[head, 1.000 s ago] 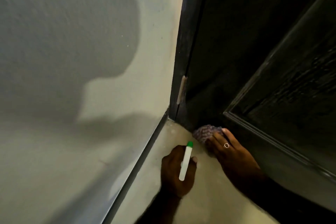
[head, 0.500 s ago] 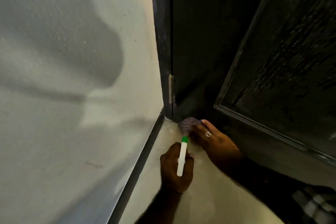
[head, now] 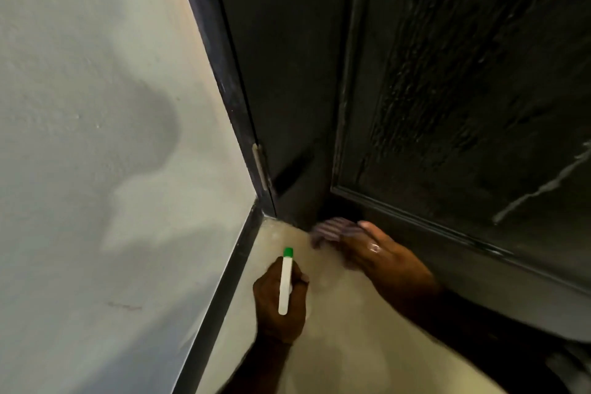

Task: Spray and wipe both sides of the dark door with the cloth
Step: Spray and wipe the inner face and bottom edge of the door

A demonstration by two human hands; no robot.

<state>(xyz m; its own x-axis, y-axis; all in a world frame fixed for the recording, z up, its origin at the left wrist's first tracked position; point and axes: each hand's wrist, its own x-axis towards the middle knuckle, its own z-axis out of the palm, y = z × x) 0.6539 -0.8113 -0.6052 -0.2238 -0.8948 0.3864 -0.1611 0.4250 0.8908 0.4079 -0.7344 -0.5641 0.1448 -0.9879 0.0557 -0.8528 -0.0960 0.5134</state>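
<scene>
1. Head view, dark door (head: 447, 80): panelled, with raised moulding round a recessed panel; it fills the upper right and stands open at an angle to the wall. Streaks and droplets show on the panel, and one pale streak runs down at the far right.
2. Head view, cloth (head: 327, 229): purplish and ribbed, blurred; it lies at the foot of the door, low down beside the hinge corner, pressed against the bottom rail just above the floor.
3. Head view, right hand (head: 380, 253): blurred, reaching in from the lower right. Grip state: fingers extended and laid flat over the cloth, pressing it to the door; a ring shows on one finger.
4. Head view, left hand (head: 279, 301): low centre, above the floor. Grip state: fingers curled round a spray bottle (head: 285, 281), white and slim with a green tip, which points up toward the door corner. The bottle stands apart from the cloth.
5. Head view, hinge (head: 259, 166): pale metal, on the dark door frame (head: 220, 73), just above the floor corner.
6. Head view, wall (head: 96, 105): pale, textured, on the left, with a soft shadow across it and a dark skirting strip along its base.
7. Head view, floor (head: 335, 329): pale beige, beneath both hands.
</scene>
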